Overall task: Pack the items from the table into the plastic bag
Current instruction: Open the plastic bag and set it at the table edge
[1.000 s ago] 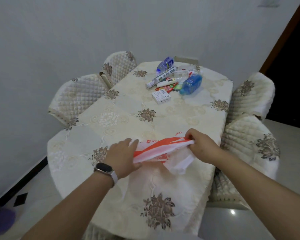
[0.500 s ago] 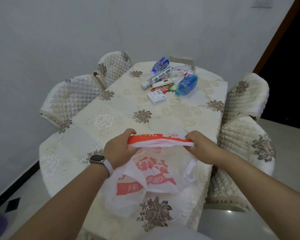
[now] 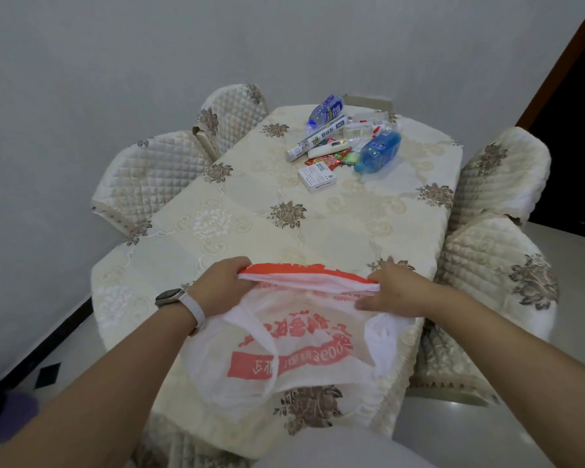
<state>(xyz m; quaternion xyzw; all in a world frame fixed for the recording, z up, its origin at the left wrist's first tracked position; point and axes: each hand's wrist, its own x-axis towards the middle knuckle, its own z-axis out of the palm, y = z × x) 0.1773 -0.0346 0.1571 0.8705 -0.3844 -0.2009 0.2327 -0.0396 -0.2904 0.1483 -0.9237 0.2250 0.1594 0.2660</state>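
A white plastic bag (image 3: 298, 349) with red print hangs over the near edge of the table (image 3: 250, 231). My left hand (image 3: 222, 285) grips its left end and my right hand (image 3: 397, 290) grips its right end, holding the red upper edge taut between them. At the far end of the table lies a pile of items: a white box (image 3: 317, 177), a long toothpaste box (image 3: 316, 138), a white tube (image 3: 326, 151), a blue bottle (image 3: 379, 153), a clear blue-labelled bottle (image 3: 325, 112) and small red and green packets (image 3: 331, 160).
Quilted chairs stand on both sides: two at the left (image 3: 156, 177) (image 3: 230, 113) and two at the right (image 3: 500, 170) (image 3: 497, 268). A grey wall runs behind. A dark doorway (image 3: 574, 130) is at the far right. Tiled floor lies at the left.
The bag has unfolded from a bunched strip into a hanging sheet with its print showing. Both hands have kept their grip on its ends, stretching the top edge.
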